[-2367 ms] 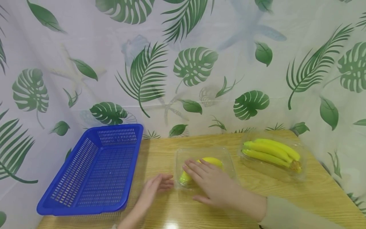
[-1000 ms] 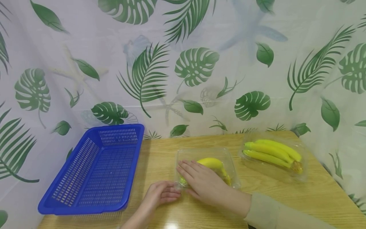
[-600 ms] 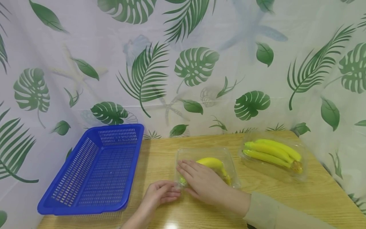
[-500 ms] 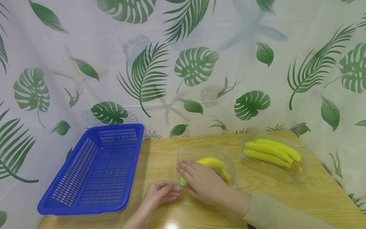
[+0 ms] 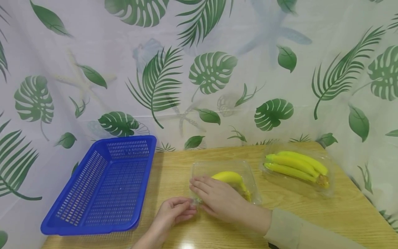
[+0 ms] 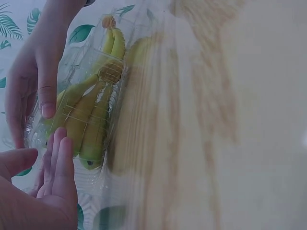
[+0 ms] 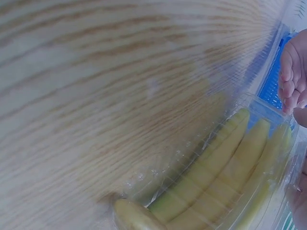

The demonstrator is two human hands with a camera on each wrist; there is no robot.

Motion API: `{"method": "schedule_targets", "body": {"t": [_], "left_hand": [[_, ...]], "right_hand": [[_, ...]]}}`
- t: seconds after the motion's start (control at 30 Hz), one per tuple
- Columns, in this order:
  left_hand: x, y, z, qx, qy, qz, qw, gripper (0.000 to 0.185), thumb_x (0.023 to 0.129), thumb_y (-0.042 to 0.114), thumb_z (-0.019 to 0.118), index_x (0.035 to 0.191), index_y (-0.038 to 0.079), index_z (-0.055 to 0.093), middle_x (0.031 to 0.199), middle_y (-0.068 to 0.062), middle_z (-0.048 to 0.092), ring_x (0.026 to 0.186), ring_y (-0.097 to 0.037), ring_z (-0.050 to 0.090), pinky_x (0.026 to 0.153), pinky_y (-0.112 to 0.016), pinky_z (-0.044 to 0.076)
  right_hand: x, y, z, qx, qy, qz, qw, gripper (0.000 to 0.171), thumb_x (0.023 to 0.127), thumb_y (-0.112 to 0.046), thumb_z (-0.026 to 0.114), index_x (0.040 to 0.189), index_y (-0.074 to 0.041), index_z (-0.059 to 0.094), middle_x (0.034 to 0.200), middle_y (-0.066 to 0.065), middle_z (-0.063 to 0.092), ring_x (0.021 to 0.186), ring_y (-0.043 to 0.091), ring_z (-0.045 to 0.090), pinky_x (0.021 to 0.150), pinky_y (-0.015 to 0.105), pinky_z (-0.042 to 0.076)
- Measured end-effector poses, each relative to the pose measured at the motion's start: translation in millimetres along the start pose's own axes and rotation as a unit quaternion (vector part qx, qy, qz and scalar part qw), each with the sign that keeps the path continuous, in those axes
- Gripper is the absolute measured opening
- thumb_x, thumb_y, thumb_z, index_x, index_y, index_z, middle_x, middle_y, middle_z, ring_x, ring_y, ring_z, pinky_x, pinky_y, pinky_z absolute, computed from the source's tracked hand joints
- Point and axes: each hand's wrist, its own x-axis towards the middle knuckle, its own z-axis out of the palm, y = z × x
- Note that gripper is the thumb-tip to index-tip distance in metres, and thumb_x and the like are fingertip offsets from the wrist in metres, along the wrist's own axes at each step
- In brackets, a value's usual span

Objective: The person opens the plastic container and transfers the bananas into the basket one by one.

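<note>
Both my hands are at the near clear plastic box of bananas (image 5: 231, 180) in the middle of the table (image 5: 311, 214). My right hand (image 5: 217, 200) lies flat on the lid with the fingers stretched out and slightly apart, pressing down over the left half of the box. My left hand (image 5: 174, 212) sits just left of the box's near left corner, fingers loosely curled, fingertips (image 6: 60, 139) touching the plastic edge; from the left wrist view they look laid against it rather than pinching it, though the blur there makes me unsure. The yellow bananas inside (image 7: 225, 177) lie side by side, their stalk end toward the right.

The box stands well in from the front edge of the table, with bare wood in front of it and behind it. To its left there is a strip of open wood, then the blue plastic basket (image 5: 93, 207), which overhangs the table's left edge and tilts slightly; its perforated floor holds nothing. To the right, near the far right corner, a second clear box of bananas (image 5: 295, 166) lies apart from the first, with a gap of wood between them.

Light wood grain covers the table, with a glossy glare spot at the near edge. A white curtain printed with green leaves (image 5: 211, 72) closes in the back and both sides.
</note>
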Motion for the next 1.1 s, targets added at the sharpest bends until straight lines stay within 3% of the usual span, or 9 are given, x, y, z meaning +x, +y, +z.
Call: {"method": "schedule_targets", "body": {"t": [0.4,0.63,1.1], "left_hand": [[2.8,-6.6,-2.6,-0.042,-0.028,-0.030,0.9983,0.039,0.105,0.011,0.063,0.135,-0.014,0.059,0.113,-0.011,0.081,0.099,-0.014,0.079,0.096,-0.030,0.065],[2.2,-6.8,-3.9,-0.049,-0.042,-0.030,0.9974,0.040,0.105,0.007,0.062,0.137,-0.015,0.057,0.113,-0.009,0.080,0.101,-0.013,0.078,0.098,-0.029,0.064],[1.6,-5.5,-1.1,-0.061,-0.040,-0.032,0.9968,0.037,0.105,0.008,0.061,0.134,-0.014,0.058,0.106,-0.005,0.081,0.098,-0.012,0.079,0.096,-0.027,0.065]], "right_hand": [[-0.2,-1.1,1.3,-0.015,-0.001,-0.004,1.000,0.058,0.103,-0.041,0.067,0.150,-0.009,0.059,0.158,0.007,0.058,0.146,0.020,0.056,0.125,0.036,0.045],[2.5,-0.4,-0.4,-0.028,0.027,-0.021,0.999,0.055,0.098,-0.041,0.073,0.142,-0.008,0.066,0.151,0.007,0.064,0.140,0.020,0.061,0.123,0.035,0.047],[8.8,-1.1,1.6,-0.026,0.072,-0.050,0.996,0.039,0.094,-0.029,0.078,0.127,-0.009,0.074,0.136,0.005,0.074,0.131,0.020,0.067,0.117,0.034,0.053]]}}
